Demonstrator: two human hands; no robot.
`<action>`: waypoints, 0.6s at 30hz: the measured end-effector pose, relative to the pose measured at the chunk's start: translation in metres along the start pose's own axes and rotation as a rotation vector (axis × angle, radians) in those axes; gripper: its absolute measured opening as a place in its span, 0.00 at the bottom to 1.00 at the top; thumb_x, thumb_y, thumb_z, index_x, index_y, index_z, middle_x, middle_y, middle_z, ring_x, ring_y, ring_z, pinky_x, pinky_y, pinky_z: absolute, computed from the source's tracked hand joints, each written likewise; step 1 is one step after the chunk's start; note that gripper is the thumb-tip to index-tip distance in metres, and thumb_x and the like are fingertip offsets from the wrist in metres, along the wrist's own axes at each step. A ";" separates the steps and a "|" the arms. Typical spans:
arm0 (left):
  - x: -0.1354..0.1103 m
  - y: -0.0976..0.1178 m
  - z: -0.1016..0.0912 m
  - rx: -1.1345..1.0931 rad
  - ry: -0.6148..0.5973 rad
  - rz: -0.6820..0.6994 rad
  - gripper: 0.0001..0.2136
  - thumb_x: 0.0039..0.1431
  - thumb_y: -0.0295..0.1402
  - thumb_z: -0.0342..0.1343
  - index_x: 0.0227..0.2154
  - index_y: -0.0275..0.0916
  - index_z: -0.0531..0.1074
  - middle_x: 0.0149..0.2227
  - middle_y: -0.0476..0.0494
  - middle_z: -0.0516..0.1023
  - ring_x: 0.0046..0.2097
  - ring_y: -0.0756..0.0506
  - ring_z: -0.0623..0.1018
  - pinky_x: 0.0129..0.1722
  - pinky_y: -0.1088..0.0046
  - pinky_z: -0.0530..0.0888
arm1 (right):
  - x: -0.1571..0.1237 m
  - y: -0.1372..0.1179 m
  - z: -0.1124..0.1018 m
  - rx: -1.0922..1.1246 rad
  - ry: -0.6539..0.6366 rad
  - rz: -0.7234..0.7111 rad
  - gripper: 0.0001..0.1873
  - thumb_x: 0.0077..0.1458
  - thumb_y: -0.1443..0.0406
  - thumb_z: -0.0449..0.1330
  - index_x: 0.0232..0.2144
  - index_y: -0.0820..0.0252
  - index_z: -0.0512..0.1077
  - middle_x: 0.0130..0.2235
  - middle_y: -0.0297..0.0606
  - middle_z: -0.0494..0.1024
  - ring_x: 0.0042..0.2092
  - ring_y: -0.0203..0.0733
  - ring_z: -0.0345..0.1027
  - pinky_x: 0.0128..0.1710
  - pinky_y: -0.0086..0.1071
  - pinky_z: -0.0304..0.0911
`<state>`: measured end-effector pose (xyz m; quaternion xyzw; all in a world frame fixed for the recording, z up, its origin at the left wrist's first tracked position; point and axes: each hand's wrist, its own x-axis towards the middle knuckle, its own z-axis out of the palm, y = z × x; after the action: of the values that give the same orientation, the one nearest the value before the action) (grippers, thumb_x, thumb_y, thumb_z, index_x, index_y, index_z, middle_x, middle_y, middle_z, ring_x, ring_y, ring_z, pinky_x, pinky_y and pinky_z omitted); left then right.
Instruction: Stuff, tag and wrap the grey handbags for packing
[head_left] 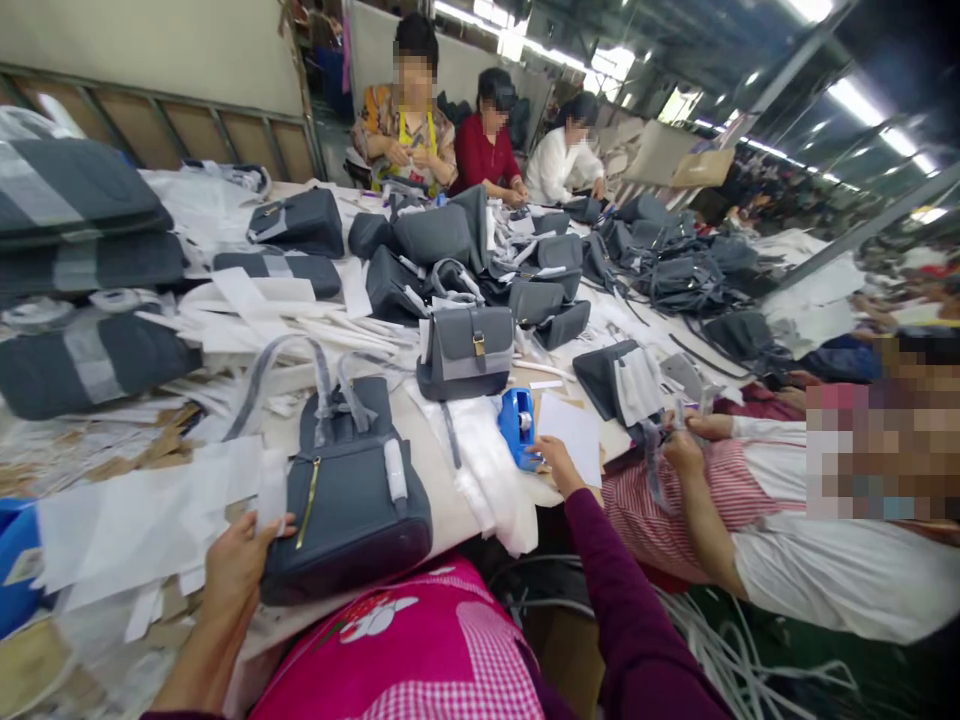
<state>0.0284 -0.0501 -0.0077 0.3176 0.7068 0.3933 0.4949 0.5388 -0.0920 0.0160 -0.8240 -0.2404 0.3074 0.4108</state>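
Observation:
A dark grey backpack (349, 495) with a gold zipper lies flat on the table edge in front of me, its straps wrapped in white paper. My left hand (238, 568) grips its left side, fingers also touching a white paper sheet (142, 520). My right hand (553, 462), in a maroon sleeve, reaches out to a blue tape dispenser (518, 425) and touches its near side, beside a white sheet of paper (574, 432).
A small grey bag with a gold clasp (466, 352) stands behind the dispenser. Many grey bags (442, 235) and paper strips cover the table. A person in a red-striped shirt (694, 470) works close at my right. Three people sit at the far end.

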 end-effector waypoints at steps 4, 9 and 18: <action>-0.009 0.009 0.004 -0.014 0.035 0.068 0.19 0.33 0.38 0.62 0.32 0.40 0.66 0.23 0.51 0.78 0.25 0.45 0.76 0.28 0.70 0.70 | 0.003 0.011 0.017 0.100 -0.003 0.079 0.14 0.38 0.64 0.63 0.31 0.64 0.71 0.19 0.35 0.72 0.25 0.41 0.68 0.23 0.30 0.62; -0.013 0.014 0.007 -0.002 0.071 0.079 0.19 0.31 0.38 0.63 0.30 0.39 0.65 0.21 0.51 0.77 0.25 0.45 0.75 0.30 0.68 0.71 | 0.006 0.014 0.018 0.186 0.051 0.099 0.18 0.35 0.64 0.65 0.33 0.64 0.71 0.20 0.33 0.72 0.24 0.39 0.67 0.21 0.28 0.60; 0.001 -0.002 0.006 0.036 0.010 0.089 0.11 0.35 0.37 0.61 0.23 0.41 0.68 0.24 0.45 0.77 0.31 0.38 0.76 0.44 0.55 0.74 | -0.044 0.053 -0.007 0.142 0.105 0.053 0.12 0.35 0.58 0.63 0.19 0.62 0.71 0.17 0.32 0.68 0.22 0.35 0.61 0.22 0.29 0.57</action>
<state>0.0336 -0.0490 -0.0114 0.3557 0.7014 0.4034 0.4676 0.5210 -0.1534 -0.0108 -0.8137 -0.1743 0.2905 0.4722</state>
